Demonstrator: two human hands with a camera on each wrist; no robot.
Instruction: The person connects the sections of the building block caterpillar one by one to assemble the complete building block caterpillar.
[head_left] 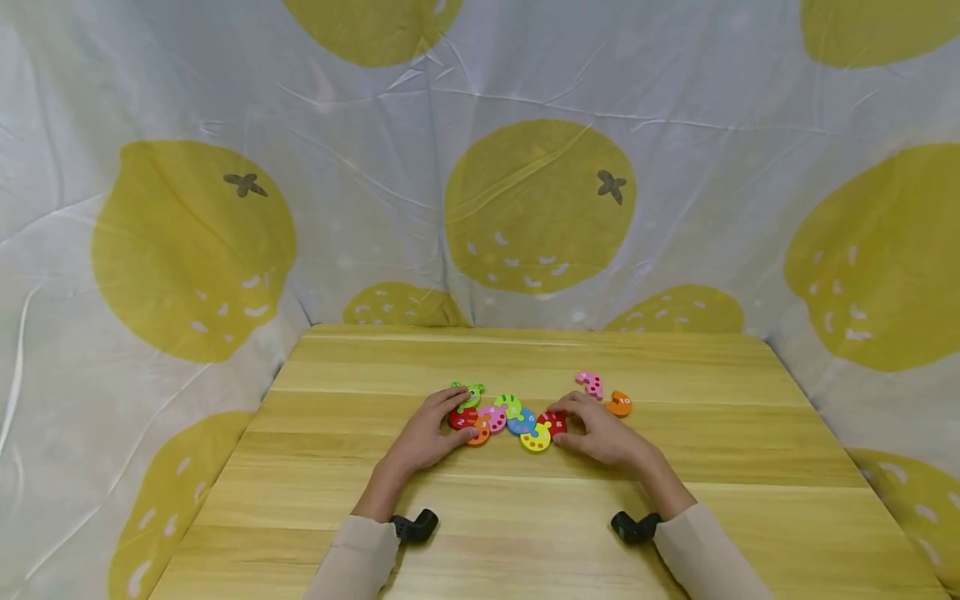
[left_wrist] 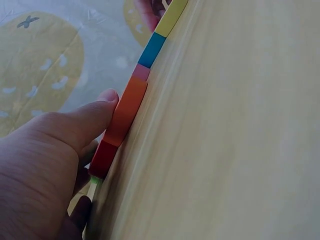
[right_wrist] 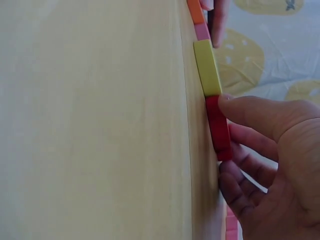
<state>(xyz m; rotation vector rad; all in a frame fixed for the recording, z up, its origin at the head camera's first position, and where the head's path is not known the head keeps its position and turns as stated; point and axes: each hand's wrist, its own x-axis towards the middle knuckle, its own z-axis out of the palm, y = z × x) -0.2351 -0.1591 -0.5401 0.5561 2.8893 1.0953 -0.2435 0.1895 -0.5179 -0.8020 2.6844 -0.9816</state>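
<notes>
A wavy chain of joined number puzzle pieces forms a caterpillar on the table. Its green head piece (head_left: 472,396) is at the left, followed by red 2, orange piece 3 (left_wrist: 127,111), pink, green, blue piece 6 (head_left: 521,422) and yellow pieces. My left hand (head_left: 430,433) holds the chain's left end, thumb on the orange piece and fingers by the head. At the right end, my right hand (head_left: 600,429) pinches the red piece 8 (right_wrist: 218,127) between thumb and fingers. That red piece sits against the yellow piece (right_wrist: 207,67).
Behind my right hand lie two loose pieces, a pink one (head_left: 591,384) and an orange piece 10 (head_left: 619,404). The wooden table (head_left: 510,517) backs onto a lemon-print cloth (head_left: 375,192). Black wrist cameras (head_left: 417,526) are worn at both sleeves.
</notes>
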